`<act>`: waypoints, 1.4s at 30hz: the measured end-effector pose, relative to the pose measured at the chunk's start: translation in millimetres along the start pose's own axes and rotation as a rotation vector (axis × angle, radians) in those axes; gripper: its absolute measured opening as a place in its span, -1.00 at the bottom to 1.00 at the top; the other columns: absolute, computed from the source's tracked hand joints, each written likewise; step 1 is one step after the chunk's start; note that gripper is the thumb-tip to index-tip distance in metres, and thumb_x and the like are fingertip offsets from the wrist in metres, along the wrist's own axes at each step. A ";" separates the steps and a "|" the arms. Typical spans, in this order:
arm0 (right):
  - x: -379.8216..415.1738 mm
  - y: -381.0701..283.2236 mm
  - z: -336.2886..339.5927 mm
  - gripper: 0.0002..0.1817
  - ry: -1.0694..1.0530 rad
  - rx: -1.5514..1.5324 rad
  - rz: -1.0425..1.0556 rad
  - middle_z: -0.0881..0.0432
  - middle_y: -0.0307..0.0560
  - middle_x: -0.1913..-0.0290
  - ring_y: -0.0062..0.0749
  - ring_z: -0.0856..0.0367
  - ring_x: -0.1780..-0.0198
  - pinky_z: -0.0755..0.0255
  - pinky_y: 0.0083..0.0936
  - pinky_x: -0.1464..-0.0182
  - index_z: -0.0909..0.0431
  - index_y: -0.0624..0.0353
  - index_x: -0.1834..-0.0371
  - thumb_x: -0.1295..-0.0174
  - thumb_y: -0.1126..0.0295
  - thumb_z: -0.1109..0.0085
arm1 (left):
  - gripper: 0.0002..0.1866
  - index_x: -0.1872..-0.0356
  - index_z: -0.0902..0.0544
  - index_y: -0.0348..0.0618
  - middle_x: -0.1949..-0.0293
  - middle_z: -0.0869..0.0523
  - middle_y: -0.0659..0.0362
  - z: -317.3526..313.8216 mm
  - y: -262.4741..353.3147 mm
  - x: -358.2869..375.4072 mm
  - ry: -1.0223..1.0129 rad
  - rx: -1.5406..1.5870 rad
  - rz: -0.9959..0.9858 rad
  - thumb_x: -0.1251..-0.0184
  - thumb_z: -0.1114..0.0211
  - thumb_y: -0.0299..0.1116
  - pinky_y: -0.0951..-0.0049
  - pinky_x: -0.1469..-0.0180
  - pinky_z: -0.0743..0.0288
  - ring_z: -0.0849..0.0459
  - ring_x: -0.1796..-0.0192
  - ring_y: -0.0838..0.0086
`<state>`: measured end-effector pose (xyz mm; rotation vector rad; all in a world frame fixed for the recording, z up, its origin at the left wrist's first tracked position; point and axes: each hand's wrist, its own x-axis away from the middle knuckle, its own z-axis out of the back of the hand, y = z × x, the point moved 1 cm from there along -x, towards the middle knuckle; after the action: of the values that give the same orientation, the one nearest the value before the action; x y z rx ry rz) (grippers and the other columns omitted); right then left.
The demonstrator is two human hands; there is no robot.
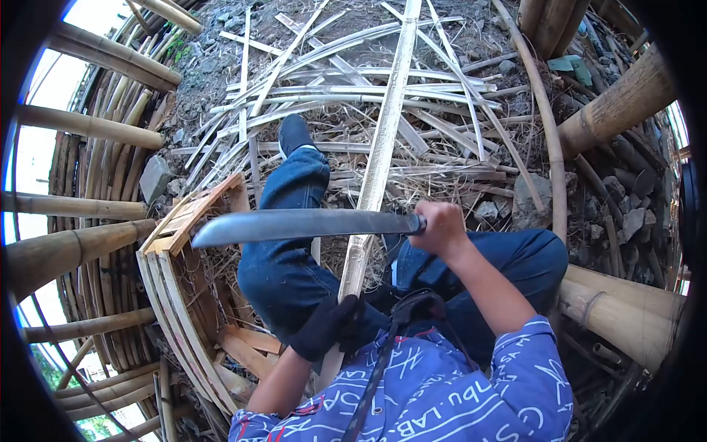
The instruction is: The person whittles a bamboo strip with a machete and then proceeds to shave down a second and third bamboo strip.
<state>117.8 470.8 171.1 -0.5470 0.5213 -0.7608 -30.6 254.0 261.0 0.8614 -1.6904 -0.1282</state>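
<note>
My right hand [440, 227], bare, is wrapped round the handle of a machete [294, 225]. Its long grey blade points left and lies across a split bamboo strip [377, 158] in this view. The pale strip runs from the top of the view down between my legs to my lap. My left hand [328, 329], in a black glove, is closed round the strip's near end, below the blade. The inner face of the strip looks rough and light-coloured.
Several cut bamboo strips [339, 96] lie crossed on the ground ahead. A wooden crate [173, 254] stands at my left. Thick bamboo poles [96, 129] rise along the left side, and more poles [618, 99] stand at the right. Stones [534, 199] and rubble lie at right.
</note>
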 end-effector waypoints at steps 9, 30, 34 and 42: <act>-31.2 39.2 -13.6 -0.79 0.026 0.116 0.022 -0.61 -0.02 0.58 -0.08 -0.65 0.49 -0.53 -0.24 0.41 -0.49 0.10 0.57 0.32 0.33 -0.27 | -0.65 0.37 -0.38 -0.06 0.71 -0.21 0.37 0.5 3.3 -2.6 -0.086 0.067 0.035 -0.46 -0.02 -0.01 0.56 0.71 -0.12 -0.19 0.74 0.64; -27.1 14.3 2.4 -0.83 0.156 -0.128 -0.171 -0.55 0.08 0.65 0.02 -0.60 0.53 -0.45 -0.26 0.47 -0.48 0.18 0.67 0.10 0.37 -0.26 | -0.61 0.33 -0.50 -0.16 0.64 -0.44 0.29 23.2 -9.7 -5.2 -0.049 -0.249 -0.057 -0.46 -0.01 -0.01 0.59 0.66 -0.25 -0.38 0.68 0.63; -6.4 -20.8 -13.9 -0.83 0.051 -0.190 -0.045 -0.57 0.02 0.65 -0.03 -0.61 0.55 -0.49 -0.22 0.47 -0.48 0.12 0.66 0.16 0.32 -0.26 | -0.66 0.24 -0.52 -0.18 0.60 -0.47 0.29 18.0 1.5 13.8 0.018 -0.206 0.110 -0.43 -0.07 -0.06 0.62 0.60 -0.28 -0.42 0.63 0.66; 6.1 -38.5 0.1 -0.84 -0.080 -0.070 0.051 -0.58 -0.03 0.62 -0.08 -0.60 0.56 -0.46 -0.25 0.50 -0.49 0.11 0.60 0.21 0.32 -0.24 | -0.74 0.28 -0.54 -0.15 0.63 -0.46 0.34 20.4 -14.9 15.4 0.216 -0.199 0.037 -0.38 -0.12 -0.14 0.63 0.58 -0.24 -0.41 0.62 0.69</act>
<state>102.6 443.1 193.9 -0.6240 0.4875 -0.6711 -42.4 226.9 259.3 0.6701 -1.4633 -0.1685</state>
